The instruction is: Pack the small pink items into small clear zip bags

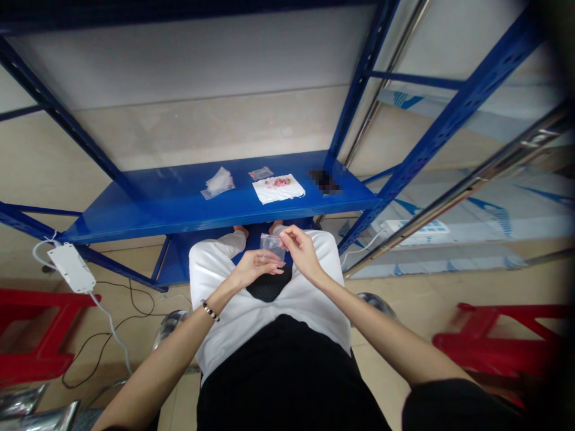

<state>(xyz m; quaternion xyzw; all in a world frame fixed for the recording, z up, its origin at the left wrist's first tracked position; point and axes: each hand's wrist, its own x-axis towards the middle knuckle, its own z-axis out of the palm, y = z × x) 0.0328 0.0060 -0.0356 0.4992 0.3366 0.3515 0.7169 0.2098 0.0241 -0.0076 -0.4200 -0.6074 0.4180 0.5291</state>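
The left hand (256, 267) and right hand (303, 251) grasp a small clear plastic bag (272, 246) between their fingers, just below the front edge of a blue steel shelf (157, 211). On this shelf lie a white cloth (287, 193) bearing pink beads (277, 182), a flat plastic packet (260, 173) and crumpled clear bags (218, 182).

A blue steel shelving rack (467, 102) fills the upper frame against a pale wall (188, 102). Red plastic stools (494, 341) stand at lower left and lower right on a beige tiled floor (381, 317).
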